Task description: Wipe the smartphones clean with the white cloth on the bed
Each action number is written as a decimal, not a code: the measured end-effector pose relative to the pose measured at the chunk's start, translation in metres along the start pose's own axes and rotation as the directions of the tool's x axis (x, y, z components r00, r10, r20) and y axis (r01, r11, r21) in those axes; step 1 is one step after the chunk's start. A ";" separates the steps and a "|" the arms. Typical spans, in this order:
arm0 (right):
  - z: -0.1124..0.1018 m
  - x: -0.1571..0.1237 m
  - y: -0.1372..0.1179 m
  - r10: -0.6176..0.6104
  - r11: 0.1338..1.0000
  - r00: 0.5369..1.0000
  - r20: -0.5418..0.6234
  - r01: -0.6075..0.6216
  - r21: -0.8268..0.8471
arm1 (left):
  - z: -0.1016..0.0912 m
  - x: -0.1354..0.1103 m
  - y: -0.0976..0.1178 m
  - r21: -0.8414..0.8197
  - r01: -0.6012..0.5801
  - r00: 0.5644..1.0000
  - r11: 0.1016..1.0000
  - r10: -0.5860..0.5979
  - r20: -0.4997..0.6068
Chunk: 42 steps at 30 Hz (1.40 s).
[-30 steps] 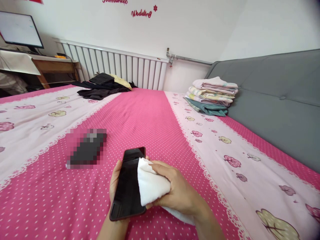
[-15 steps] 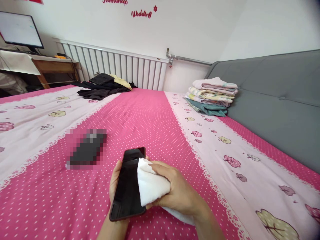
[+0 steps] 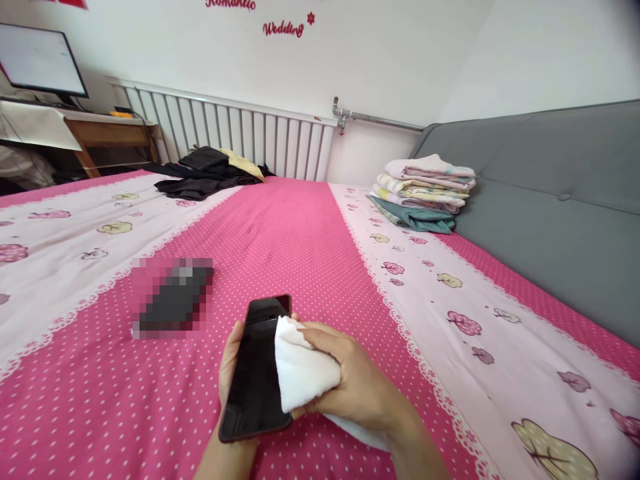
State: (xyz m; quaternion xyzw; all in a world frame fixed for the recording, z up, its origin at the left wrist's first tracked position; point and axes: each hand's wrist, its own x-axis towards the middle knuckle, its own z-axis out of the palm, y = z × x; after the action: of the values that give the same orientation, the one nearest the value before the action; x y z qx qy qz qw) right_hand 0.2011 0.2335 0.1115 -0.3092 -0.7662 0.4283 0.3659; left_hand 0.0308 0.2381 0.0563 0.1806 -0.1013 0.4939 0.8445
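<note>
A dark smartphone (image 3: 254,373) with a blank screen is cradled from beneath by my left hand (image 3: 229,360), whose fingers curl round its left edge. My right hand (image 3: 355,383) is closed on a folded white cloth (image 3: 300,373) and presses it against the right side of the screen. Both hands hover low over the pink dotted bedspread (image 3: 300,240) near its front edge.
A blurred dark object (image 3: 173,299) lies on the bed to the left. Dark clothes (image 3: 203,175) are heaped by the white radiator (image 3: 240,133). Folded towels (image 3: 425,193) are stacked beside the grey headboard (image 3: 550,200). A desk with a monitor (image 3: 37,60) stands far left.
</note>
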 end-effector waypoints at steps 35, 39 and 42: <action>0.000 0.000 -0.001 0.034 0.999 0.999 -0.002 -0.034 -0.003 | 0.001 0.001 0.000 -0.048 0.023 0.998 0.999 -0.020 0.067; -0.001 0.000 0.000 0.028 1.000 1.000 -0.005 -0.028 -0.010 | 0.000 0.001 0.001 -0.057 0.025 0.998 0.998 -0.022 0.053; -0.001 0.000 0.001 0.017 1.000 1.000 -0.006 -0.017 -0.015 | -0.001 0.000 0.000 -0.067 0.021 0.999 0.998 -0.017 0.046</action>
State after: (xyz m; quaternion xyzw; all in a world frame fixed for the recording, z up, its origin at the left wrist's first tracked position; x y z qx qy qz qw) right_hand 0.2017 0.2343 0.1114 -0.3197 -0.7656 0.4250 0.3619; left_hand 0.0304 0.2388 0.0552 0.1643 -0.1354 0.4779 0.8522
